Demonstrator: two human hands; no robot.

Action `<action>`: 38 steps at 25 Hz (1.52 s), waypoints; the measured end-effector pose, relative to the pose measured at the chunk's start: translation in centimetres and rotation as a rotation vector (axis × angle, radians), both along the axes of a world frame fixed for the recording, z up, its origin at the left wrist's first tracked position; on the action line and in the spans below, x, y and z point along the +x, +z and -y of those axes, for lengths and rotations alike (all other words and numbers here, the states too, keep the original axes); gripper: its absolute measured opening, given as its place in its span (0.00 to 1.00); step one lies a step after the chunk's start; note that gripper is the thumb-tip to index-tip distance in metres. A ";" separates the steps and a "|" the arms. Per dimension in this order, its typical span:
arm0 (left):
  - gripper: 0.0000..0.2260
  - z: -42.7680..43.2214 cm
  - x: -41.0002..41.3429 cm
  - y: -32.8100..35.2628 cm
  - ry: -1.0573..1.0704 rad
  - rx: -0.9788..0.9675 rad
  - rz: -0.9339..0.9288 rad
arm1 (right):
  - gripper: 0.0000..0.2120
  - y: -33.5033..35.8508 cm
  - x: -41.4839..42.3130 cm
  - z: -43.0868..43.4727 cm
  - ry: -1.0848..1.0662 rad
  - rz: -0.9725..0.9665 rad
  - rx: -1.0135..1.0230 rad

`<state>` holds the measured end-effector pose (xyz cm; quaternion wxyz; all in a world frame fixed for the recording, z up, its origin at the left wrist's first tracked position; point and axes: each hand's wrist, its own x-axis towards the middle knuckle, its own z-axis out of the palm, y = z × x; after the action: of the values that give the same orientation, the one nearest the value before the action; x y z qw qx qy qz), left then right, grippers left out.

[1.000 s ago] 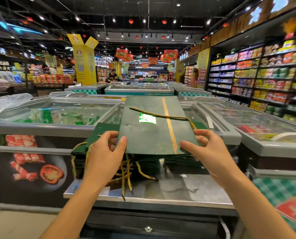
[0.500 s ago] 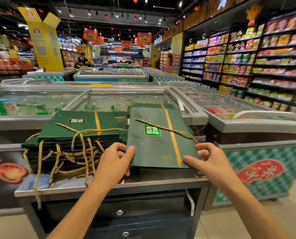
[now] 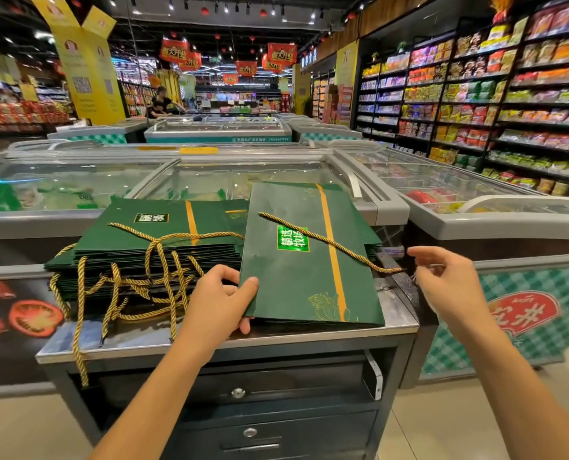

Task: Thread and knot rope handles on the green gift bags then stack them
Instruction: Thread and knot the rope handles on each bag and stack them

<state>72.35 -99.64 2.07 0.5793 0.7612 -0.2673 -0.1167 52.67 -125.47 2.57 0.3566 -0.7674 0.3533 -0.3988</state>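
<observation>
Holding the near left corner of the top green gift bag (image 3: pixel 309 260), the left hand (image 3: pixel 216 303) clamps it with the thumb on the upper face and the fingers underneath. The bag lies flat on a pile of further flat bags (image 3: pixel 374 248) at the right side of the table (image 3: pixel 397 322). One gold rope (image 3: pixel 329 242) runs diagonally across its face, from near the far left edge to just past the right edge. The right hand (image 3: pixel 449 280) hovers off the right side of the table, thumb and fingers apart, with nothing visibly held. The rope end lies just beside its fingertips; contact cannot be confirmed.

Progress: a finished stack (image 3: pixel 150 240) sits on the left of the table, with many rope handles (image 3: pixel 80 293) trailing over the near edge. Judged from this, a good part of the work is complete. Whether the rope on the current bag is threaded or knotted cannot be determined. Remaining, by judgement: secure this handle, transfer the bag to the left stack, then process the pile beneath.
</observation>
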 end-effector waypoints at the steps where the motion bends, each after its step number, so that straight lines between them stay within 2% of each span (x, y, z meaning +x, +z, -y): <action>1: 0.08 0.1 0.0 0.0 0.002 -0.006 -0.010 | 0.19 -0.2 -0.2 0.6 -0.009 -0.024 -0.002; 6: 0.09 0.2 -0.2 0.2 0.012 -0.023 -0.072 | 0.20 -0.6 0.9 1.2 0.042 -0.295 -0.084; 11: 0.09 0.0 -0.1 0.1 0.010 0.026 -0.014 | 0.08 -0.6 1.7 1.3 -0.021 -0.316 -0.173; 14: 0.14 0.0 -0.1 -0.1 -0.027 0.019 0.011 | 0.05 -0.5 2.1 1.0 -0.099 -0.390 -0.300; 16: 0.18 0.0 -0.1 -0.3 -0.024 0.018 0.077 | 0.04 -0.3 2.4 0.2 -0.109 -0.311 -0.366; 19: 0.18 -0.1 0.0 -0.4 -0.024 0.037 0.167 | 0.03 0.5 3.4 -2.8 0.078 -0.026 -0.191; 21: 0.17 -0.3 0.0 -0.5 -0.042 0.032 0.190 | 0.04 0.9 4.4 -5.0 0.202 0.080 -0.057; 25: 0.16 -0.4 0.0 -0.6 -0.074 -0.001 0.202 | 0.06 1.3 7.1 -8.6 0.404 0.154 0.154; 29: 0.13 -0.5 -0.1 -0.5 -0.122 -0.028 0.132 | 0.05 2.1 9.7 -10.6 0.528 0.207 0.379; 34: 0.14 -0.7 0.1 -0.2 -0.205 -0.028 0.045 | 0.03 1.6 11.5 -11.0 0.566 0.197 0.339; 38: 0.12 -0.4 0.6 -0.3 -0.230 -0.034 -0.001 | 0.03 -0.2 11.2 -10.6 0.565 0.154 0.071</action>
<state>73.00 -99.20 1.75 0.5751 0.7155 -0.3546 -0.1779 63.90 -114.87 2.41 0.5060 -0.7898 0.1113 -0.3284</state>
